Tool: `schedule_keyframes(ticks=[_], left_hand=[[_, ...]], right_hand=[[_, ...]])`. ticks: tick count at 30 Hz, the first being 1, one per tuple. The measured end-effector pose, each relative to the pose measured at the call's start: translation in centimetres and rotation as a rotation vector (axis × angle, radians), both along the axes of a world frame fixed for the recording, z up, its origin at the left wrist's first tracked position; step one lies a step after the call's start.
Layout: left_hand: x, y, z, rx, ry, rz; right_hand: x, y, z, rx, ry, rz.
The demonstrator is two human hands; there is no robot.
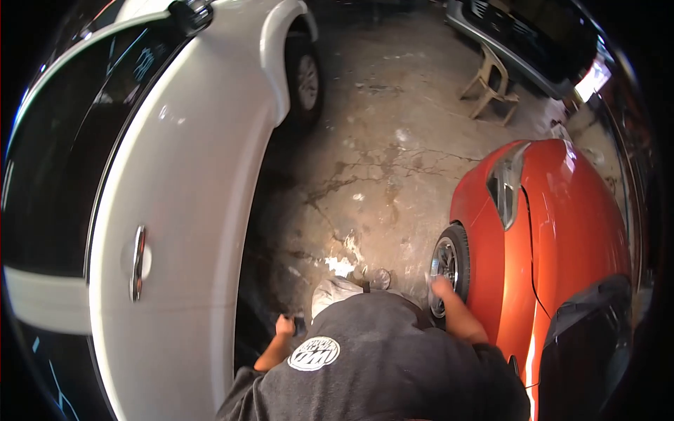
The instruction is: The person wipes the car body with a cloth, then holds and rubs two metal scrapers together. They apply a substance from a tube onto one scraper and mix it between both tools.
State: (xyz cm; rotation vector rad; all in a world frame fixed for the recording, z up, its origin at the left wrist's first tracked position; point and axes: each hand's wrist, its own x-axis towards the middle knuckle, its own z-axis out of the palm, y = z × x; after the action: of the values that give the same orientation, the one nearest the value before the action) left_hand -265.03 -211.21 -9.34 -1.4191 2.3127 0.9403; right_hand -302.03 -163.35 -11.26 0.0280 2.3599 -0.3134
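My left hand (284, 325) hangs low beside the white car (189, 210), its fingers curled closed. Something small and dark shows right at its fingers, but I cannot tell what it is. On the other side, my right hand (442, 285) overlaps the front wheel (458, 256) of the orange-red car (519, 210) in this view; its fingers are smeared by motion. Between the arms is my own dark T-shirt (393, 358) with a round white logo, and below it part of light grey trousers (335, 291).
A stained, cracked concrete floor (386, 161) runs ahead between the two cars. Further off, a beige plastic chair (491, 84) stands near a dark vehicle (519, 42). The white car's door handle (138, 263) sticks out at the left, and its wheel (307, 81) is farther ahead.
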Motion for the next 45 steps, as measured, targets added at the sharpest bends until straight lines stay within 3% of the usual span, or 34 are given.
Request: schedule_keyframes(ticks=[2, 6, 9, 11, 13, 15, 17, 19, 23, 27, 32, 34, 36, 37, 38, 39, 40, 42, 44, 45], left_hand=[[-2.2, 1.2, 0.1, 0.119, -0.107, 0.176], [-8.3, 1.1, -2.1, 0.159, -0.139, 0.18], [-14.2, -1.8, -6.8, 0.192, -0.239, 0.141], [-20.1, -5.4, -7.6, 0.17, -0.238, 0.11], [-26.7, -9.1, -7.5, 0.129, -0.239, 0.058], [-35.0, -12.8, -5.0, 0.122, -0.238, 0.042], [-44.2, -16.5, -2.1, 0.108, -0.207, -0.028], [-51.6, -21.3, -5.2, 0.087, -0.082, -0.189], [-69.7, -26.5, -1.0, 0.042, -0.034, -0.307], [-85.6, -29.4, 1.1, 0.041, 0.162, -0.321], [-96.5, -30.0, 1.7, 0.054, 0.294, -0.239], [-97.3, -29.8, 1.2, -0.002, 0.236, -0.108], [-97.2, -30.5, -1.9, -0.028, 0.174, -0.092], [-97.3, -30.3, -1.7, -0.001, 0.08, -0.073], [-97.2, -30.0, -1.1, 0.01, 0.018, -0.041], [-97.3, -29.3, -0.9, 0.03, -0.041, -0.002], [-97.5, -28.7, -0.8, 0.05, -0.095, 0.041], [-96.8, -29.2, -5.5, 0.086, 0.081, -0.016], [-99.6, -29.1, -7.3, 0.113, -0.094, 0.048], [-100.9, -29.2, -8.1, 0.154, -0.161, 0.057]], right_hand=[[-8.3, -3.0, 0.9, -0.078, 0.052, 0.068], [-21.2, -10.4, 2.9, -0.31, 0.162, -0.037], [-26.9, -14.6, 5.8, -0.356, 0.228, -0.077], [-29.7, -14.3, 2.4, -0.417, 0.165, -0.101], [-30.2, -13.2, -0.6, -0.287, 0.122, -0.169], [-30.0, -12.9, 1.7, -0.016, -0.054, -0.216], [-29.5, -10.7, -1.4, 0.015, -0.015, -0.151], [-29.2, -8.9, -2.6, -0.162, 0.015, -0.258], [-30.7, -10.3, -0.2, -0.317, -0.014, -0.534], [-37.5, -13.3, -0.8, -0.224, -0.071, -0.571], [-52.5, -13.4, -3.6, -0.106, -0.038, -0.377], [-62.6, -13.8, -5.0, -0.072, 0.077, -0.182], [-78.4, -16.7, -6.5, -0.097, 0.185, -0.064], [-86.8, -22.9, 3.4, -0.118, 0.172, -0.149], [-94.1, -25.9, 5.5, -0.279, 0.506, -0.067], [-101.0, -31.0, 15.7, -0.373, 0.393, -0.108], [-106.2, -34.0, 22.0, -0.555, 0.607, -0.1], [-116.5, -39.9, 34.8, -0.861, 1.045, 0.033], [-124.9, -43.2, 42.4, -1.063, 1.348, -0.038], [-128.1, -44.4, 45.1, -1.156, 1.359, -0.121]])
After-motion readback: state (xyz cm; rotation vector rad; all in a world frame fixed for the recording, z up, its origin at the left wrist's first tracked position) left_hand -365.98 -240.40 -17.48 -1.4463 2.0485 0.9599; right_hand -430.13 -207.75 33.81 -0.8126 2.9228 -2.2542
